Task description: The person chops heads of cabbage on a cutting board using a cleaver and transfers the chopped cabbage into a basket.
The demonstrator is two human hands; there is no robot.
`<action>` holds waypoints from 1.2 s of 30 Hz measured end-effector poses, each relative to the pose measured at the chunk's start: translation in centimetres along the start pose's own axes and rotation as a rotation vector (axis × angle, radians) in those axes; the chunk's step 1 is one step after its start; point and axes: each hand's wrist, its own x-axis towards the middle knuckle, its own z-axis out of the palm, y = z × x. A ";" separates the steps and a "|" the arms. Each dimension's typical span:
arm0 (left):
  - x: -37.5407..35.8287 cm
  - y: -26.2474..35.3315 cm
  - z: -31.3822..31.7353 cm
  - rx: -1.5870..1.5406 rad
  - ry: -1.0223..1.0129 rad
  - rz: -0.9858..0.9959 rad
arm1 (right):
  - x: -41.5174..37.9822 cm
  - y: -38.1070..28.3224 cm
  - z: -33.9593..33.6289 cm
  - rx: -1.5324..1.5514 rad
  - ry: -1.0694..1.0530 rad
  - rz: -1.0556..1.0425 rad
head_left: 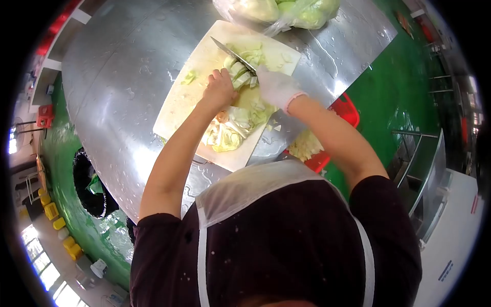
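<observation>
A white cutting board (pixel 179 110) lies on a wet metal table, with cut cabbage (pixel 239 75) across its middle. My right hand (pixel 277 90), in a white glove, is closed around the handle of a kitchen knife (pixel 230 51). The blade points up and left over the cabbage pieces. My bare left hand (pixel 220 88) is curled against the left side of the cut cabbage, its fingertips partly hidden. Closer to my body, a cabbage chunk with its pale core (pixel 225 137) and loose leaves rest on the board.
A clear plastic bag of cabbages (pixel 307 14) sits at the table's far side. Below the right table edge stands a red basket (pixel 348 109) with cabbage leaves (pixel 306 145). A black-lined bin (pixel 82 174) is on the green floor at left. Metal racks stand right.
</observation>
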 end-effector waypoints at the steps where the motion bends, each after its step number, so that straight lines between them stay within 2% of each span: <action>1: -0.3 0.1 0.0 0.009 -0.012 -0.010 | 0.0 0.2 0.2 0.011 0.006 0.005; 4: 0.3 1.1 -0.4 -0.044 0.003 -0.079 | 0.0 1.4 -0.1 0.042 0.064 0.084; 5: 1.0 0.9 -0.4 -0.051 0.063 -0.067 | 0.1 1.6 -0.3 0.054 0.079 0.120; 8: 0.8 1.1 0.7 -0.104 0.130 -0.073 | -2.3 0.2 -3.4 0.075 0.184 0.007; 11: 1.3 0.3 1.2 -0.140 0.151 -0.085 | -1.6 -0.2 -2.7 0.042 0.120 -0.019; 14: 1.0 0.7 1.1 -0.169 0.145 -0.063 | -0.8 0.6 0.4 0.008 0.028 0.061; 17: 0.6 0.6 0.4 -0.181 0.177 -0.029 | -1.1 1.4 -0.5 0.049 -0.014 0.008; 20: -1.2 0.2 -1.3 -0.162 0.188 -0.027 | -1.4 0.3 -2.0 0.020 0.149 -0.008; 23: -1.5 -1.6 -1.6 -0.259 0.066 -0.002 | -2.6 -2.0 -4.4 0.028 0.092 -0.037; 26: -1.0 -1.5 -0.7 -0.287 0.050 -0.003 | -0.8 -1.1 0.3 -0.056 -0.064 0.018; 30: -1.1 -1.5 -0.5 -0.341 0.058 0.000 | -0.7 -0.1 0.6 -0.009 -0.042 0.001; 33: -1.7 -1.9 -0.9 -0.379 0.092 -0.048 | -1.4 -1.1 -0.4 -0.012 0.007 0.020; 36: -3.1 -2.0 -0.7 -0.319 0.230 -0.012 | -4.0 -2.3 -3.1 0.000 -0.016 -0.010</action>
